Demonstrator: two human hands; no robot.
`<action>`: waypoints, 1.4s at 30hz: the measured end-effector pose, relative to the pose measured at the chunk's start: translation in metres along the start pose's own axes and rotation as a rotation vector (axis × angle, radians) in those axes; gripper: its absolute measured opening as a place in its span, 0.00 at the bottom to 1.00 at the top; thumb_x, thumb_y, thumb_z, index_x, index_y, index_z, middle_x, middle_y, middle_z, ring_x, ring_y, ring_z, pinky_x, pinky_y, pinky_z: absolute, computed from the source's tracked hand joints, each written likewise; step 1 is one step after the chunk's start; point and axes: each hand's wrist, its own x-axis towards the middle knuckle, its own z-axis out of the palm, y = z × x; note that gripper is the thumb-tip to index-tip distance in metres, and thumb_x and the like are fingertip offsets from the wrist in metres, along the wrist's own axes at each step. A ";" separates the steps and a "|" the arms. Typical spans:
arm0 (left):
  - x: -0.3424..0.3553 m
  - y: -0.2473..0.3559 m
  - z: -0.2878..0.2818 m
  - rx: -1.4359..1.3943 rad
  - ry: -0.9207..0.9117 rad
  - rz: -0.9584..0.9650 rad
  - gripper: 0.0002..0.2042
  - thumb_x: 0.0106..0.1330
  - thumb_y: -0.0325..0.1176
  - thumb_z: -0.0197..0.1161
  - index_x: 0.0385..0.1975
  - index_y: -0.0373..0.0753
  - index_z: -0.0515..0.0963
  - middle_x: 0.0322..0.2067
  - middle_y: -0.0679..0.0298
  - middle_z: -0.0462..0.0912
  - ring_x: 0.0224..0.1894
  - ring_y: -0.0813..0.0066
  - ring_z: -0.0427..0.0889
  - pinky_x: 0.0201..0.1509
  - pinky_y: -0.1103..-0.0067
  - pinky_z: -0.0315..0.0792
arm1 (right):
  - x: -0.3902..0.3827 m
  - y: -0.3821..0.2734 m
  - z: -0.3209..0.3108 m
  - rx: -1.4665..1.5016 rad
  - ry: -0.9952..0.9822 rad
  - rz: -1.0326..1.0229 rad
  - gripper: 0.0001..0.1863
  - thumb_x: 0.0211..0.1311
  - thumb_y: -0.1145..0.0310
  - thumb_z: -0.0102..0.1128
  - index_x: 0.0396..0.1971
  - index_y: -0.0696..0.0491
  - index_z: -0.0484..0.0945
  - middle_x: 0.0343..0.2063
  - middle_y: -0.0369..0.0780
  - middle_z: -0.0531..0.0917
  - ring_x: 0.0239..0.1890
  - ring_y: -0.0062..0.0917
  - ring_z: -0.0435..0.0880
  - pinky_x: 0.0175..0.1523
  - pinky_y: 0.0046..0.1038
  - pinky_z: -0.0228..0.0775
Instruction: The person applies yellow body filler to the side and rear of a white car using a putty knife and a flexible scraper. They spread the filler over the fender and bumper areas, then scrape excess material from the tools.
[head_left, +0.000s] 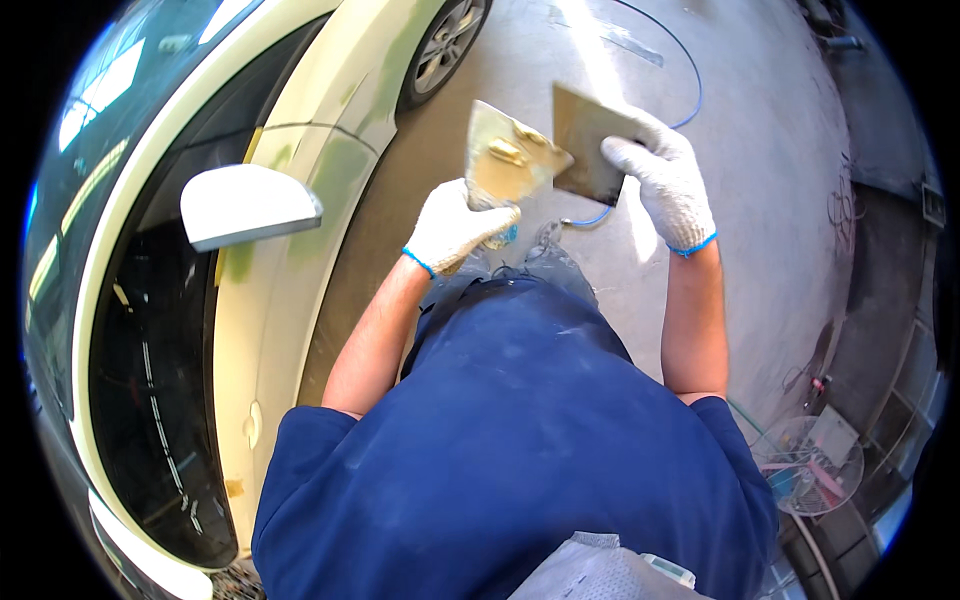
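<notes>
Spatula [485, 124] with cream paste [507, 151] on it, in the left grip [450, 226]—flat plate [588, 135] in the right grip [668, 180].

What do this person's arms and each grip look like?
The left grip and right grip both wear white, fuzzy-looking knitted gloves. Each glove has a bright blue edge at the wrist. Above the gloves, the left forearm and right forearm are bare. The short sleeves are dark blue and stop near the elbows.

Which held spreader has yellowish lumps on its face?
The pale spreader in the left hand: lumps cling to it, while the darker spreader in the right hand shows none.
</notes>
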 end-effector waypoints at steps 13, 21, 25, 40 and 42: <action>0.121 0.098 0.146 0.172 -0.134 -0.029 0.14 0.57 0.32 0.73 0.41 0.35 0.82 0.30 0.67 0.84 0.26 0.85 0.77 0.28 0.83 0.71 | 0.076 -0.011 -0.210 0.328 -0.011 -0.109 0.23 0.64 0.70 0.59 0.58 0.62 0.76 0.45 0.37 0.83 0.46 0.20 0.80 0.56 0.24 0.71; 0.224 0.141 0.232 -0.021 0.054 0.167 0.11 0.60 0.34 0.69 0.37 0.34 0.81 0.20 0.65 0.80 0.12 0.85 0.70 0.11 0.82 0.62 | 0.129 0.010 -0.337 0.408 -0.038 -0.070 0.25 0.61 0.69 0.54 0.58 0.61 0.75 0.47 0.39 0.83 0.48 0.22 0.80 0.58 0.26 0.72; 0.249 0.158 0.273 0.146 -0.128 0.026 0.16 0.57 0.33 0.73 0.42 0.33 0.81 0.29 0.65 0.84 0.25 0.84 0.77 0.28 0.81 0.72 | 0.177 0.019 -0.379 0.684 0.093 0.020 0.25 0.63 0.69 0.54 0.60 0.58 0.73 0.44 0.36 0.82 0.44 0.19 0.81 0.52 0.26 0.76; 0.496 0.276 0.255 0.198 -0.377 -0.045 0.18 0.53 0.35 0.73 0.42 0.33 0.81 0.24 0.68 0.81 0.14 0.87 0.68 0.13 0.84 0.59 | 0.415 0.019 -0.443 0.798 0.139 -0.011 0.27 0.63 0.63 0.55 0.62 0.56 0.70 0.36 0.41 0.82 0.32 0.24 0.83 0.38 0.27 0.81; 0.521 0.297 0.243 0.197 -0.396 -0.099 0.19 0.53 0.35 0.73 0.43 0.33 0.81 0.24 0.68 0.81 0.14 0.87 0.69 0.13 0.84 0.60 | 0.448 0.006 -0.449 0.774 0.192 0.000 0.28 0.64 0.63 0.55 0.62 0.56 0.69 0.36 0.41 0.82 0.32 0.25 0.83 0.37 0.27 0.80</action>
